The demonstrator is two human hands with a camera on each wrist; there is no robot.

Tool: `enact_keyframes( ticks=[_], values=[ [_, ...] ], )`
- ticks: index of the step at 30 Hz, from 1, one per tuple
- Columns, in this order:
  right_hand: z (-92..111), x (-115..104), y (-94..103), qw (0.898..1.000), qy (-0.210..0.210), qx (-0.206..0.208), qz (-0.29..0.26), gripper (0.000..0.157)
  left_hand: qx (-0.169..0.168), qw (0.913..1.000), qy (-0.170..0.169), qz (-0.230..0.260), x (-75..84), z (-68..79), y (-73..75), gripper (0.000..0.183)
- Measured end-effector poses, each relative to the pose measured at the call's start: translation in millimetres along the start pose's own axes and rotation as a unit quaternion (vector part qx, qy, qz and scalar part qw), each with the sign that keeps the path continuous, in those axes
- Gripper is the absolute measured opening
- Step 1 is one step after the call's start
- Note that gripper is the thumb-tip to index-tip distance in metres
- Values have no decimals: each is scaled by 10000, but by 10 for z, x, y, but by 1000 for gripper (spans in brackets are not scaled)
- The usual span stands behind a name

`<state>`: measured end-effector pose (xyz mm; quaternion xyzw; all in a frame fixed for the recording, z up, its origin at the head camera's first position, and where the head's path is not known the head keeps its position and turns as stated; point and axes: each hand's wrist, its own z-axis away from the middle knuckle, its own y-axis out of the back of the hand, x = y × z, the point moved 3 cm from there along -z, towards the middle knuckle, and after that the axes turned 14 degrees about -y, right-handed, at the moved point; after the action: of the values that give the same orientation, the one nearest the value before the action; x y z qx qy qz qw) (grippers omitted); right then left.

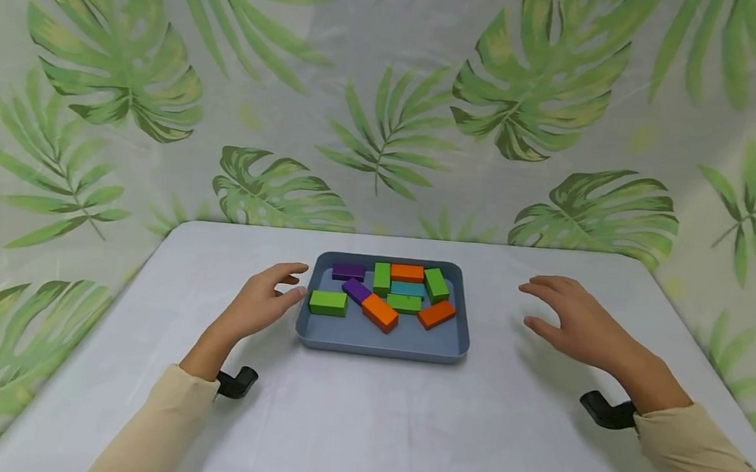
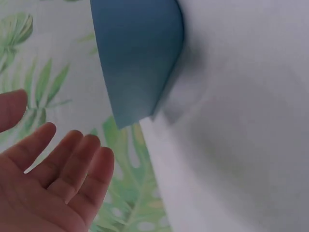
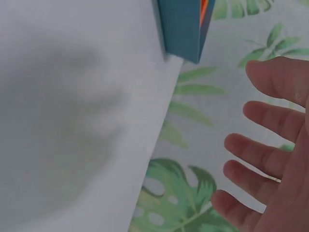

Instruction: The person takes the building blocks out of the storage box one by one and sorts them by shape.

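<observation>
A blue-grey tray (image 1: 380, 344) lies on the white table with several rectangular blocks in it: a green block (image 1: 328, 303) at the left, a purple block (image 1: 349, 272) behind it, an orange block (image 1: 380, 314) in front, a teal block (image 1: 407, 289) near the middle and another orange block (image 1: 437, 315) at the right. Beside the tray's left rim, my left hand (image 1: 261, 301) hovers with relaxed fingers; the left wrist view shows a gap between the fingers (image 2: 96, 174) and the tray. My right hand (image 1: 570, 319) hangs in the air well right of the tray, holding nothing, fingers loosely spread.
The white table (image 1: 365, 425) stretches around the tray on all sides. A leaf-patterned cloth (image 1: 387, 105) hangs behind the table's far edge. Black wrist-worn mounts (image 1: 237, 383) stick out below both hands.
</observation>
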<state>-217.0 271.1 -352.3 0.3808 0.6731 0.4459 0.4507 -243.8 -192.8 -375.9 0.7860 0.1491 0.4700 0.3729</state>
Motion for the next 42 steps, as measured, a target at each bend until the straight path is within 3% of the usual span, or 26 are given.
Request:
enact_keyframes(
  ticks=[3,7,11,20,27,33,42],
  values=[
    [62,90,17,10000,6,52,-75,48,9,9973,426,597,-103,-20,10,47],
    [99,155,19,9998,55,129,-138,48,52,9874,794,1367,-207,-63,2,45],
    [97,173,20,9998,55,105,-169,48,124,9790,1062,1737,-268,-95,-23,46],
    [111,175,60,9999,1,-80,-115,43,135,9769,1244,1731,-322,-164,-79,47],
    [110,186,65,9984,-225,-505,-96,42,209,9751,1350,1748,-352,-294,-121,48],
    [107,174,102,9986,-234,-475,-75,42,131,9711,1580,1785,-364,-328,-147,49],
    [91,109,129,9981,-261,-542,-106,42,-141,9759,1378,1687,-434,-356,-267,52]
  ],
)
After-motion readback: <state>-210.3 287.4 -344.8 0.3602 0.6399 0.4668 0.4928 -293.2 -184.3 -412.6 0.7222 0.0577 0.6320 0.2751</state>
